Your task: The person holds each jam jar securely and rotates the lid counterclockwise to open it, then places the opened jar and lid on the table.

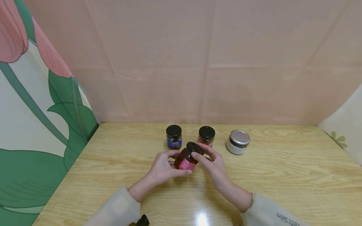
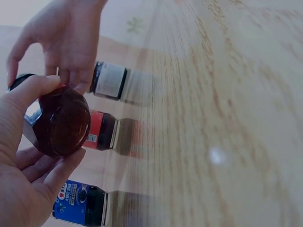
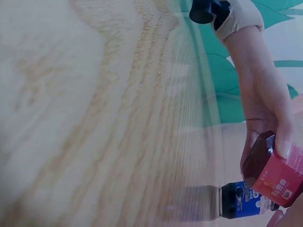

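A dark red jar (image 1: pixel 184 158) with a pink label and black lid (image 1: pixel 195 147) is held tilted above the table. My left hand (image 1: pixel 162 168) grips its body, thumb in front and fingers behind. My right hand (image 1: pixel 216 166) holds the lid, its thumb and fingers on either side. In the left wrist view, the jar's glass base (image 2: pixel 68 123) faces the camera and partly covers the right fingers. In the right wrist view, the pink label (image 3: pixel 279 182) shows beside the left thumb.
Behind the hands stand a blue-labelled jar (image 1: pixel 173 142), a red-labelled jar (image 1: pixel 206 133), partly hidden, and a white-labelled jar (image 1: pixel 238 142) with a silver lid. They sit on a wood-grain table (image 1: pixel 282 175). A pink cloth (image 1: pixel 158 62) hangs behind; flower-print cloth (image 1: pixel 25 175) is at left.
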Action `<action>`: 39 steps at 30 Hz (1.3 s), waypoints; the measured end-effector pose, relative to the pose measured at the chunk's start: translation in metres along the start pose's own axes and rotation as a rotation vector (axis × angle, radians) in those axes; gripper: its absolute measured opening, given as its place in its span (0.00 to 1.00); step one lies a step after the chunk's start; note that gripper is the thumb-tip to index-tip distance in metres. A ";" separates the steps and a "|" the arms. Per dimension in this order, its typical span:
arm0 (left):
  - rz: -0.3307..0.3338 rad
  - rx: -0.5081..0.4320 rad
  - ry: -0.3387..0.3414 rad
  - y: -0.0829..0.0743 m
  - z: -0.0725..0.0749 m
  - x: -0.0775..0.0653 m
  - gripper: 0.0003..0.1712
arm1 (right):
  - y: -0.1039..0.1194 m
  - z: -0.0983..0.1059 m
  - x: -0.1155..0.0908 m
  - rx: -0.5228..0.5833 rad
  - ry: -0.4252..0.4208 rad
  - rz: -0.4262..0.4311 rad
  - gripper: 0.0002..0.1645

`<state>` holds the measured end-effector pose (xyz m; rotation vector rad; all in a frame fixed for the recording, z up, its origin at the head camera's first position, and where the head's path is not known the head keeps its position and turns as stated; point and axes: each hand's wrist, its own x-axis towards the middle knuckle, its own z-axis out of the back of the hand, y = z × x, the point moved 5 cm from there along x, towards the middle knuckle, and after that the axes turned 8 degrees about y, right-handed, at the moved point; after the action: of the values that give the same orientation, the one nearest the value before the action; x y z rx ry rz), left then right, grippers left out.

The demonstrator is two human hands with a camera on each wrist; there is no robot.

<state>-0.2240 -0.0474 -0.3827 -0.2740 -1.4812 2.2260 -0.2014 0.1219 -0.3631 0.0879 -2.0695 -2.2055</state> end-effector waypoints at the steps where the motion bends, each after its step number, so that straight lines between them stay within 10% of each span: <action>1: -0.002 -0.001 0.000 0.000 0.000 0.000 0.36 | 0.000 0.000 0.000 0.007 0.004 0.005 0.26; 22: -0.005 -0.042 0.041 -0.001 0.002 -0.003 0.35 | -0.002 0.004 0.005 0.022 0.121 0.026 0.27; 39: -0.043 0.005 -0.018 -0.004 -0.005 -0.002 0.35 | -0.004 0.000 0.009 -0.015 -0.012 -0.028 0.25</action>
<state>-0.2190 -0.0431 -0.3816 -0.2189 -1.4773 2.2031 -0.2105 0.1215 -0.3672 0.1036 -2.0705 -2.2423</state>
